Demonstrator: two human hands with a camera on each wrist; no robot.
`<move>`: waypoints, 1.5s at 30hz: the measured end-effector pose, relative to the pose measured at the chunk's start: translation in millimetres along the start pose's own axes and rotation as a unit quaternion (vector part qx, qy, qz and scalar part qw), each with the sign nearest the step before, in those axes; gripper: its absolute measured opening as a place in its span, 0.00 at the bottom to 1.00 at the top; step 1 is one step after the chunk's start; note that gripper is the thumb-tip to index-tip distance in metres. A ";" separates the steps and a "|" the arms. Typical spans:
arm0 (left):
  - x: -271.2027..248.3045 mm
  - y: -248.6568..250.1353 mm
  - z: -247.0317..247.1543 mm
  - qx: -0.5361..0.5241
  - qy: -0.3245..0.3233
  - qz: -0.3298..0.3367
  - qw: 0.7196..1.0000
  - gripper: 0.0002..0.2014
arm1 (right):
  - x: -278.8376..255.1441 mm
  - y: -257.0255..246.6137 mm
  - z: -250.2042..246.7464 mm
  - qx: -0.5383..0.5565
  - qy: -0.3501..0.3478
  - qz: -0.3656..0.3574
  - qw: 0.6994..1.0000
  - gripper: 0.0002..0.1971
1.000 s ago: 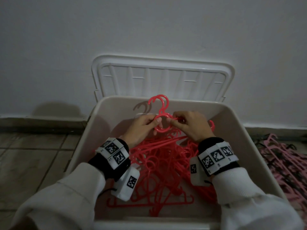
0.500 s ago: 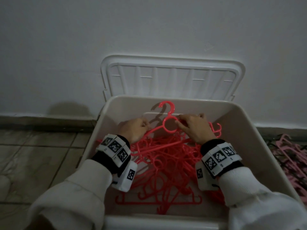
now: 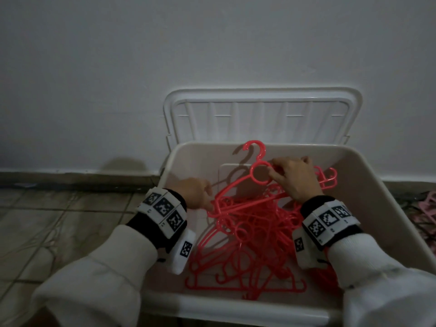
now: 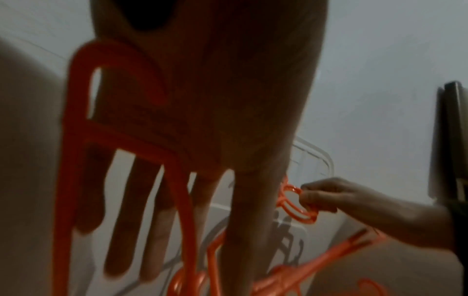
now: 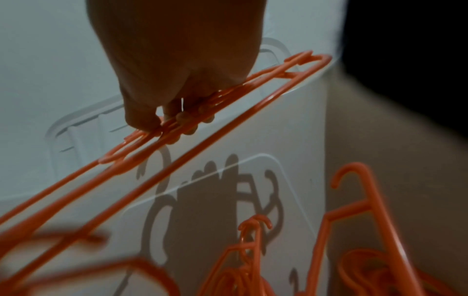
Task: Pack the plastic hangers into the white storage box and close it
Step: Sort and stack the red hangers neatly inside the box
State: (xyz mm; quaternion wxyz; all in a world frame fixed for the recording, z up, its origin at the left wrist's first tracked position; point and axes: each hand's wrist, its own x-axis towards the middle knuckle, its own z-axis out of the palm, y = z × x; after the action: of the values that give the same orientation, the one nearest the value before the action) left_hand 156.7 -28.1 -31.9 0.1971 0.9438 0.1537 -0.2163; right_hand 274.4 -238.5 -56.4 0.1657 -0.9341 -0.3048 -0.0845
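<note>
Count, head view: box (image 3: 368, 185), 1. Lid (image 3: 262, 119), 1, upright behind the box. Hands, 2: left hand (image 3: 195, 193), right hand (image 3: 295, 178). Red hangers (image 3: 254, 232) in the box: tangled heap, number cannot be told; more than ten. Pink hangers (image 3: 427, 208) on the floor at right: several, mostly cut off.

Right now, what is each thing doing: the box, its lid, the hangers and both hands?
white storage box: open, part-filled with hangers.
lid: up, against the wall.
top red hanger: hook poking above the pile.
red hanger pile: tangled inside the box.
right hand: pinches the top hanger's ring.
left hand: fingers straight, touching a hanger.
</note>
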 end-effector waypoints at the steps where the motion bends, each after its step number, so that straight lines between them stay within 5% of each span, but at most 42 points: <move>1: 0.4 0.8 4.6 0.018 -0.036 -0.007 0.999 0.18 | -0.4 0.3 0.1 -0.004 -0.001 0.001 1.000 0.14; 7: -3.2 5.8 10.3 -0.018 0.003 -0.017 1.000 0.08 | -3.2 -2.8 -1.9 0.012 -0.008 -0.014 1.000 0.11; 12: -13.3 12.9 5.2 0.122 0.065 0.011 0.990 0.09 | -5.2 -7.8 5.2 -0.001 -0.040 -0.061 0.997 0.11; 20: -9.3 19.1 24.4 0.195 0.021 0.012 0.981 0.11 | -3.3 9.9 4.5 -0.010 -0.044 -0.008 0.999 0.14; 26: -4.4 19.5 25.0 0.275 0.156 0.049 0.948 0.09 | -1.8 10.8 3.3 0.007 -0.031 -0.003 0.999 0.13; 28: -3.5 21.1 24.1 0.302 0.148 0.065 0.939 0.11 | -1.8 7.8 3.5 0.013 -0.035 -0.022 0.999 0.18; 32: 3.8 19.7 28.3 0.152 0.005 0.072 0.986 0.17 | -3.7 3.2 7.3 0.035 -0.061 -0.063 0.995 0.15; 35: 5.3 25.6 33.7 0.118 -0.046 0.053 0.991 0.26 | -2.9 3.5 6.8 0.049 -0.077 -0.093 0.991 0.23; 39: 0.8 36.8 40.0 0.116 0.000 0.047 0.992 0.33 | -3.3 -2.8 -0.7 0.030 -0.074 -0.125 0.989 0.27; 41: -0.7 41.9 40.5 -0.013 0.034 0.110 0.993 0.26 | -2.4 -5.0 -3.2 0.026 -0.068 -0.138 0.988 0.32; 45: -3.6 49.5 40.5 -0.232 0.076 0.171 0.955 0.16 | 0.1 -2.8 -4.5 0.053 -0.047 -0.108 0.992 0.19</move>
State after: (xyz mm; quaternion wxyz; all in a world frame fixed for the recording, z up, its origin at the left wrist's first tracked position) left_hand 158.1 -89.9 -48.7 0.4326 0.8978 0.0505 -0.0657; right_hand 272.6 -237.9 -51.5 0.1900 -0.8886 -0.4153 -0.0421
